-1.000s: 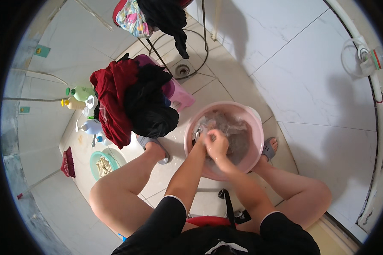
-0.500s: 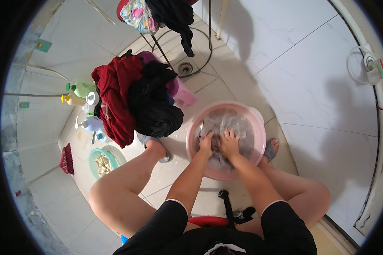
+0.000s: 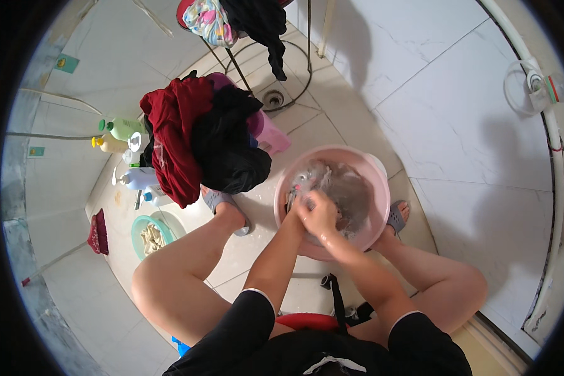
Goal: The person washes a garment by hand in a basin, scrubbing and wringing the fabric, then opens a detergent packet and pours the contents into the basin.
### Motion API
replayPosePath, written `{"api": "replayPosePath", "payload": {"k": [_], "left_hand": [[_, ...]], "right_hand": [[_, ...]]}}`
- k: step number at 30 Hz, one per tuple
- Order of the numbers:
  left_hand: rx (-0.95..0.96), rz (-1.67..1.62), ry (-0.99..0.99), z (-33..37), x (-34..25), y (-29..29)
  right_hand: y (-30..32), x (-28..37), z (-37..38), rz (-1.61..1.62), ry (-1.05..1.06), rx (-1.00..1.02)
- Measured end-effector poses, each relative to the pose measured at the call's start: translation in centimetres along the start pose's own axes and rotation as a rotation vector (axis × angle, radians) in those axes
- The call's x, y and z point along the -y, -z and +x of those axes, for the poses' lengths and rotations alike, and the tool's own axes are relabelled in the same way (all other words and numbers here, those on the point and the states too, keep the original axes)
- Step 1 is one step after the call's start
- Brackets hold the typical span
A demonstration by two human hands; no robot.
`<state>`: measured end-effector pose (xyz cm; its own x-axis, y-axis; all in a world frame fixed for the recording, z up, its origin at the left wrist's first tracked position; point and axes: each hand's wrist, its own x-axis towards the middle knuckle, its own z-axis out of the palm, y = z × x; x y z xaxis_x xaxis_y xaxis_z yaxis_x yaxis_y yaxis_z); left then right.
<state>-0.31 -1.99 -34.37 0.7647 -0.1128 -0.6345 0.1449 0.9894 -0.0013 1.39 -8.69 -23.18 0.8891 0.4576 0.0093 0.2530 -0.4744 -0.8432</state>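
A pink basin (image 3: 383,188) stands on the floor between my feet, holding cloudy grey water and wet greyish cloth (image 3: 315,172) partly under the surface. Both arms reach down into its left half. My left hand (image 3: 296,202) is low at the left inner wall, its fingers mostly hidden by the other hand and the water. Across it lies my right hand (image 3: 318,214), fingers curled in and slightly smeared by motion. What those curled fingers grip cannot be made out. A small pink spot shows beside the left hand.
Dark red (image 3: 175,138) and black clothes (image 3: 229,144) are heaped on a pink stool (image 3: 272,135). Pump bottles (image 3: 138,178) line the left wall near a green basin (image 3: 167,230) with pale cloth. A metal stand (image 3: 308,37) carries more clothes beside a floor drain (image 3: 272,99).
My right hand has moved left from the basin's middle onto the left hand, and its spread fingers have curled. The cloth and water have shifted.
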Motion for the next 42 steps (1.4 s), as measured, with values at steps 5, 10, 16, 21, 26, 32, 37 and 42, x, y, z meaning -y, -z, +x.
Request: {"api": "replayPosePath", "payload": {"k": [5,10,16,21,26,32,37,42], "left_hand": [[-0.248,-0.088,-0.144,0.4,2.6,-0.8],[-0.535,0.186,-0.307,2.0,3.8,1.2],[-0.703,0.351,-0.436,-0.4,2.9,1.0],[-0.765,0.341,-0.209,0.7,2.8,5.1],[-0.489,0.247,-0.067,-1.7,1.2,-2.2],[-0.162,-0.217,0.087,-0.8,0.5,0.2],[-0.094,-0.066,-0.109,-0.9,2.9,-0.4],[-0.32,0.027,-0.274,-0.5,3.3,0.8]], "right_hand": [[2.3,-0.2,1.4,-0.354,0.31,0.01],[3.9,-7.4,5.9,-0.542,-0.063,-0.226],[-0.3,-10.5,-1.3,-0.82,0.131,-0.04],[0.3,-15.4,2.8,-0.667,-0.194,0.666],[0.0,-12.8,5.1,-0.603,-0.543,0.075],[0.5,-0.2,0.3,0.091,-0.067,0.049],[1.8,0.9,-0.2,-0.193,0.064,0.03],[5.5,-7.9,4.8,-0.568,-0.24,-0.218]]}}
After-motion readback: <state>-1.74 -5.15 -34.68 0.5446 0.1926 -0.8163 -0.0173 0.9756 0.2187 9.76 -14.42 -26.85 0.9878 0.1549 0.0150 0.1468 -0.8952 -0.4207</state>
